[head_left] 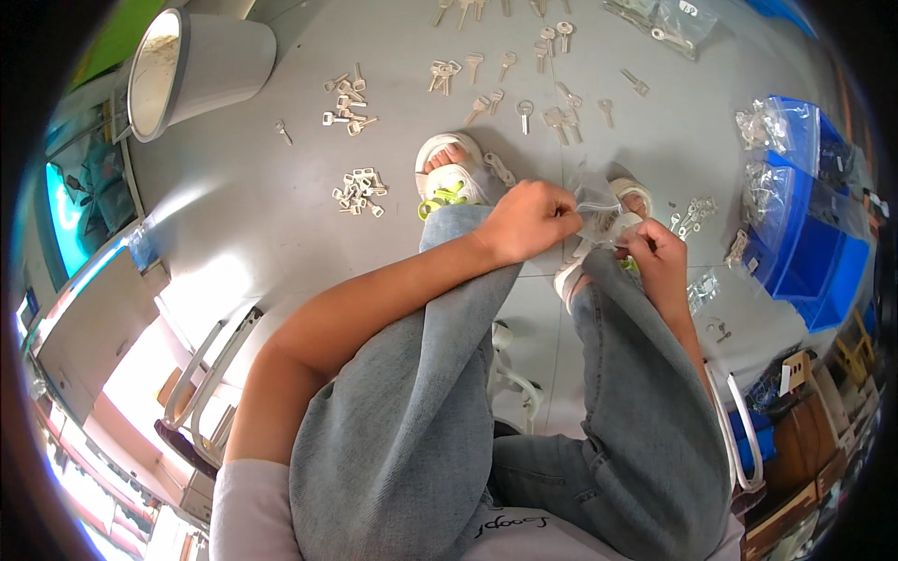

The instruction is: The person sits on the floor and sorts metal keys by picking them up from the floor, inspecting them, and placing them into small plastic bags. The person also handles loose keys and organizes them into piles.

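Between my hands, above the gap between my feet, is a small clear plastic bag (pixel 597 199). My left hand (pixel 531 221) is closed, pinching one side of it between thumb and fingers. Lower and to the right, my right hand (pixel 659 260) is closed on the bag's other side. Whether anything lies inside the bag is hard to make out. On the floor beyond my feet lie loose key blanks (pixel 558 120) in small groups. A pile of keys (pixel 358 191) sits left of my left shoe (pixel 449 168), and another key cluster (pixel 694 215) lies right of my right hand.
Blue bins (pixel 812 245) stand at the right with clear bags of parts (pixel 765 192). A white bucket (pixel 210 70) lies tipped at the upper left. More bagged keys (pixel 675 26) are at the far right. Chair armrests (pixel 201 374) flank me.
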`<control>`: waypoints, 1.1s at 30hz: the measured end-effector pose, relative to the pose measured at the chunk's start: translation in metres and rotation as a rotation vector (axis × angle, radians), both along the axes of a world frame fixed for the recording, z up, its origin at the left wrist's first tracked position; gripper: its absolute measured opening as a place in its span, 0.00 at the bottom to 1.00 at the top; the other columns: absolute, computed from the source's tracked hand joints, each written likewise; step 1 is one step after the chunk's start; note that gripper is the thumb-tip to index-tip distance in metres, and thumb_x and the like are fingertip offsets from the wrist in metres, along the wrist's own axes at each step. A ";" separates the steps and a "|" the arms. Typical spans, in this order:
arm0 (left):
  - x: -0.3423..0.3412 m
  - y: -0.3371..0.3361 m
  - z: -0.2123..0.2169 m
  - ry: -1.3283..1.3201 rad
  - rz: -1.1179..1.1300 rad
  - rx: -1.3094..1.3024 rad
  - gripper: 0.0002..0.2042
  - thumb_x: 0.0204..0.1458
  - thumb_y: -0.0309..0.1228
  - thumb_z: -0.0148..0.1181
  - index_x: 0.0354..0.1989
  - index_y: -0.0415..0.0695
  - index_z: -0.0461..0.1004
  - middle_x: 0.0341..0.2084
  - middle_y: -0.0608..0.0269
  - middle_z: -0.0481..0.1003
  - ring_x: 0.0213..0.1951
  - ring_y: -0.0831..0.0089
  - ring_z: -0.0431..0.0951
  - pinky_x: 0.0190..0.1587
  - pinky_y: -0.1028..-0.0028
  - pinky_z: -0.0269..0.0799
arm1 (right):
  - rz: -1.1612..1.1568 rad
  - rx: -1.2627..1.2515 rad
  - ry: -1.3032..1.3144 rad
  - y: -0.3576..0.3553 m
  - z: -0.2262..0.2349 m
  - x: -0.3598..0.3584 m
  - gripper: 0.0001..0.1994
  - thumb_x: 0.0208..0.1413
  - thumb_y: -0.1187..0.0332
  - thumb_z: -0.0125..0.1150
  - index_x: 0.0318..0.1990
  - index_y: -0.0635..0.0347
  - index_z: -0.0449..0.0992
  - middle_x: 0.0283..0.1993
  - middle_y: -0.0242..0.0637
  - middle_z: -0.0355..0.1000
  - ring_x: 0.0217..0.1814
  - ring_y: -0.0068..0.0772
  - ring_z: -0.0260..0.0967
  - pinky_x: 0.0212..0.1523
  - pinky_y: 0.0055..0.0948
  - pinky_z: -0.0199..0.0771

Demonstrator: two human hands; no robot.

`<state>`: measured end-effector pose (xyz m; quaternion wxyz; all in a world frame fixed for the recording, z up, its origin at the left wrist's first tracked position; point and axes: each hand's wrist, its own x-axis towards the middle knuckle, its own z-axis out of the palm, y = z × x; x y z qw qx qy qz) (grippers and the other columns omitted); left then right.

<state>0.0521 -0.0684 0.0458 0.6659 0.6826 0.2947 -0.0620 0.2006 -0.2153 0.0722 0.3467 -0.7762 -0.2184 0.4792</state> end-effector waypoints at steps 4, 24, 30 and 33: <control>0.011 -0.013 -0.013 -0.018 -0.040 0.165 0.11 0.39 0.35 0.52 0.17 0.38 0.69 0.18 0.50 0.70 0.24 0.53 0.71 0.28 0.62 0.66 | -0.053 -0.036 -0.075 -0.009 -0.018 0.001 0.06 0.47 0.76 0.47 0.21 0.68 0.66 0.20 0.34 0.67 0.24 0.21 0.65 0.28 0.19 0.65; -0.010 -0.021 -0.051 0.120 -0.309 0.115 0.11 0.47 0.35 0.49 0.32 0.43 0.75 0.28 0.56 0.74 0.32 0.61 0.74 0.36 0.68 0.67 | 0.891 -0.079 -0.760 -0.009 -0.049 0.013 0.13 0.43 0.73 0.48 0.39 0.51 0.71 0.39 0.29 0.69 0.36 0.38 0.69 0.31 0.35 0.71; -0.012 -0.023 -0.053 0.117 -0.302 0.121 0.10 0.47 0.35 0.49 0.31 0.44 0.74 0.28 0.57 0.74 0.33 0.61 0.74 0.36 0.67 0.67 | 1.064 -0.128 -0.765 0.008 -0.054 0.008 0.14 0.41 0.74 0.49 0.39 0.49 0.71 0.41 0.33 0.68 0.38 0.42 0.68 0.31 0.38 0.70; -0.017 -0.022 -0.054 0.107 -0.295 0.121 0.10 0.46 0.35 0.49 0.31 0.44 0.74 0.28 0.57 0.74 0.33 0.61 0.74 0.36 0.67 0.67 | 1.095 -0.201 -0.773 0.023 -0.070 0.011 0.11 0.42 0.72 0.49 0.37 0.51 0.70 0.38 0.38 0.69 0.37 0.43 0.68 0.31 0.40 0.69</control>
